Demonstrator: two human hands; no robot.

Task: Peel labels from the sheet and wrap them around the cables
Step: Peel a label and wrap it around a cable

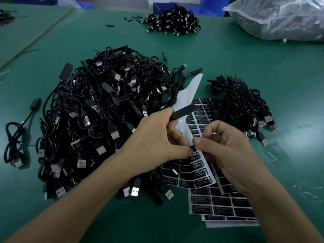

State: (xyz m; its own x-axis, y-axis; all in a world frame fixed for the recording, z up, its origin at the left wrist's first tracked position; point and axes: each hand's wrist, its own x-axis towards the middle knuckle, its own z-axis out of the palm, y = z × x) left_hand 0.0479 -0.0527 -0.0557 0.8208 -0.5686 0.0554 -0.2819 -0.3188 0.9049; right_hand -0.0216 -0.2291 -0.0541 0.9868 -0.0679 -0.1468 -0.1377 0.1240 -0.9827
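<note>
My left hand [154,142] grips a black controller block [183,111] on a cable, and its fingertips pinch a small black label [192,148] at the edge of a label sheet. My right hand [226,149] holds that curled label sheet [198,172], thumb on top. More label sheets [222,202] with rows of black labels lie flat on the table under my right wrist. A big heap of black USB cables [98,120] lies to the left. A smaller bundle of cables [242,106] lies to the right.
The green table [263,67] carries another cable pile [173,20] at the back, next to a blue bin [164,6]. A large plastic bag [280,18] fills the back right corner. A loose cable [15,137] lies at far left.
</note>
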